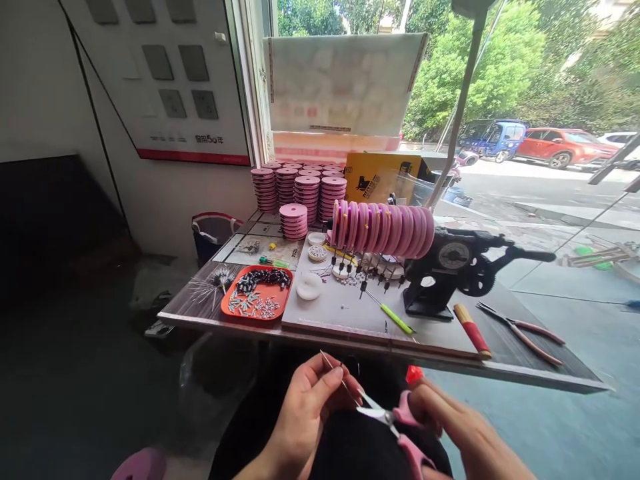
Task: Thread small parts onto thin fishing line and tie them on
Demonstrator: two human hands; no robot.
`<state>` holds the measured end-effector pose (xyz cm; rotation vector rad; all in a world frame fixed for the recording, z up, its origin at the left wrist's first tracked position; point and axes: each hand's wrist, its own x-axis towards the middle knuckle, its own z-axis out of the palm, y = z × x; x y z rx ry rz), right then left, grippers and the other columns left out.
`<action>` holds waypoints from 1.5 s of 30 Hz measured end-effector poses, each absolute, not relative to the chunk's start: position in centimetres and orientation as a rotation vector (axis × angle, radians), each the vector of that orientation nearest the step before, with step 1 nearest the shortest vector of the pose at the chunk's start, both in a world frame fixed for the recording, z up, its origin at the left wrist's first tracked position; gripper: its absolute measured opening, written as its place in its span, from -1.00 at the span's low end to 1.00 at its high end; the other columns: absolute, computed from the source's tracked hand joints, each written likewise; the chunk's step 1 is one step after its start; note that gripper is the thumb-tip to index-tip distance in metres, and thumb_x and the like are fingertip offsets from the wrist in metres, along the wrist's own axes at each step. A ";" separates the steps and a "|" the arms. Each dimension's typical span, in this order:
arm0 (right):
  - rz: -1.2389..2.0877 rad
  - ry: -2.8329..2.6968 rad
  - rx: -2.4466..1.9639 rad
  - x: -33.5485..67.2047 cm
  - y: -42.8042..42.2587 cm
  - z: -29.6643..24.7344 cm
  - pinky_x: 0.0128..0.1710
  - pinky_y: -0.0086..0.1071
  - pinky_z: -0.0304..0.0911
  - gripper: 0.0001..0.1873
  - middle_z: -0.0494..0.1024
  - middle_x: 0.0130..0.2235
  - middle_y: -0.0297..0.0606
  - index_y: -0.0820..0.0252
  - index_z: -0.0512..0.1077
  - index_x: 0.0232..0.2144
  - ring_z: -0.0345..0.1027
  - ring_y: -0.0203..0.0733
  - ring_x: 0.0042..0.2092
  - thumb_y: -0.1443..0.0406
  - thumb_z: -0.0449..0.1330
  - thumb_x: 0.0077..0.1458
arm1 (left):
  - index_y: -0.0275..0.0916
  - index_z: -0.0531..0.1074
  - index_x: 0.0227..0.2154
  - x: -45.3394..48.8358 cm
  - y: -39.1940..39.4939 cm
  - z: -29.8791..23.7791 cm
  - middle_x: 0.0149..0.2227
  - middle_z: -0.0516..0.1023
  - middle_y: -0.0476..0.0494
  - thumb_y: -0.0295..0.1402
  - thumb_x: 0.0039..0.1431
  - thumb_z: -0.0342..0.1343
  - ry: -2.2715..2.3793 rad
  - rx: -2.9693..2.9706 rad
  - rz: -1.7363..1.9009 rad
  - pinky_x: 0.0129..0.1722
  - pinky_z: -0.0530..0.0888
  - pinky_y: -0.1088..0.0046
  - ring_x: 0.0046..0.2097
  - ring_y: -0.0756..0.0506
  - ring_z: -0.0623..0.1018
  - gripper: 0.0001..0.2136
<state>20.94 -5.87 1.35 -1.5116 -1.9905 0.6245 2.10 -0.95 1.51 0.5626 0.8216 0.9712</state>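
My left hand (313, 403) is closed in a pinch around a thin needle-like rod (326, 360), above my dark-clothed lap. A fine dark strand or hook shows by its fingertips, too small to make out fully. In my right hand (455, 423) is a pair of scissors (387, 417) with pink handles, my fingers through the loops. The blades are spread and point left, their tips close to the lower end of the rod at my left fingers. Both hands are in front of the table's near edge.
On the table (530, 363) stands a hand-cranked winder (440, 267) carrying pink spools (385, 227). An orange tray (285, 310) holds small parts. A green-handled tool (397, 319), a red-wrapped stick (473, 331) and pliers (523, 330) lie near the front. Stacked pink discs (307, 193) stand behind.
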 end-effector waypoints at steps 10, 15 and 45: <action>0.667 -2.107 -1.533 21.4 -3.6 -0.2 -0.45 -0.41 0.18 -0.86 0.38 -0.43 -0.34 0.12 0.18 -0.48 0.26 -0.22 -0.43 0.25 0.08 0.05 | -0.31 0.40 -0.50 1.7 -0.8 1.5 -0.55 0.54 -0.11 -0.41 0.02 0.17 0.684 0.468 0.912 -0.39 0.41 0.49 -0.48 0.00 0.49 -0.91; 0.674 -2.107 -1.533 21.1 -3.3 0.1 -0.41 -0.37 0.20 -0.91 0.39 -0.41 -0.32 0.12 0.18 -0.46 0.27 -0.20 -0.40 0.28 0.06 0.03 | -0.33 0.42 -0.50 1.6 -0.9 1.5 -0.55 0.56 -0.12 -0.44 0.01 0.16 0.627 0.390 0.876 -0.43 0.40 0.52 -0.51 0.00 0.51 -0.93; 0.639 -2.045 -1.611 21.1 -3.3 -0.7 -0.44 -0.41 0.09 -0.88 0.33 -0.46 -0.36 0.12 0.13 -0.52 0.20 -0.23 -0.44 0.32 0.02 0.01 | -0.32 0.49 -0.48 1.6 -0.9 1.2 -0.48 0.63 -0.20 -0.50 0.04 0.12 0.586 0.252 0.841 -0.32 0.47 0.42 -0.43 -0.08 0.60 -0.93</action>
